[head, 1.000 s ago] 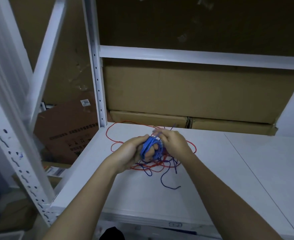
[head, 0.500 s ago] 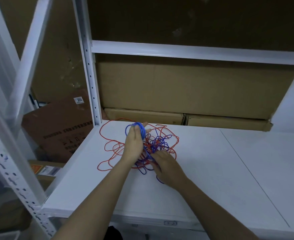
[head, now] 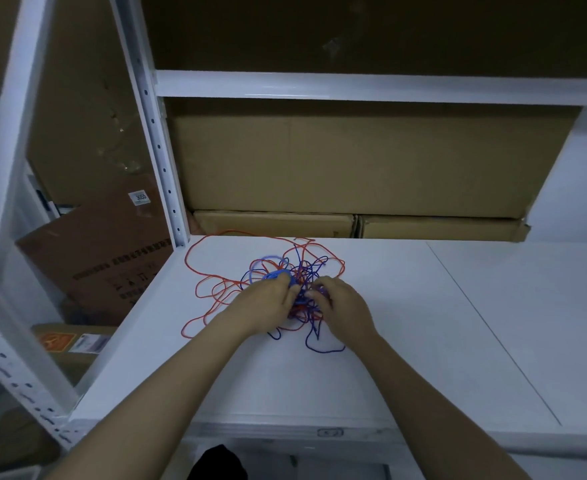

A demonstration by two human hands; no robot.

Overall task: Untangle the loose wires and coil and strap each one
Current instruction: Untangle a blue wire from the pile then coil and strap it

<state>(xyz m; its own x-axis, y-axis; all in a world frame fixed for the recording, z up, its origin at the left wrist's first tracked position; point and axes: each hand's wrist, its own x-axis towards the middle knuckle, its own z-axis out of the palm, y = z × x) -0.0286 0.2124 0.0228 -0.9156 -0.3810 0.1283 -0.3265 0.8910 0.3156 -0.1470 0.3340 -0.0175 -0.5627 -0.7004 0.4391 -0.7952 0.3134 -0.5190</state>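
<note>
Change: the left hand [head: 267, 303], raised half a second ago with the blue coil held up, is now lowered onto the tangle; the right hand [head: 340, 304] is brought in beside it at the knot.
Nearest: two bare forearms are seen reaching in from the bottom edge over the white shelf [head: 423, 341], which serves here as the desk.
Left grip: fingers are curled round a small bundle of blue wire [head: 278, 274], the coil started so far; part of it is seen above the knuckles.
Right grip: fingers are bent down into the knot of blue and red strands; whether a strand is actually pinched cannot be told, as the fingertips are hidden.
Task's things: the red wire [head: 212, 285] is spread in wide loops to the left of and behind the hands; a free blue loop [head: 323, 348] lies just in front of the right hand; both colours are crossed under the hands.
Step in hand: judged as freeing more blue length for the coil.
How to do it well: the coil should be kept clamped so that its turns are not lost; the blue strand should be traced and lifted out loop by loop, not tugged, since pulling is likely to tighten the knot.
Farthest: cardboard boxes [head: 354, 161] are stacked behind the shelf, with a white upright [head: 153, 133] at the left.
</note>
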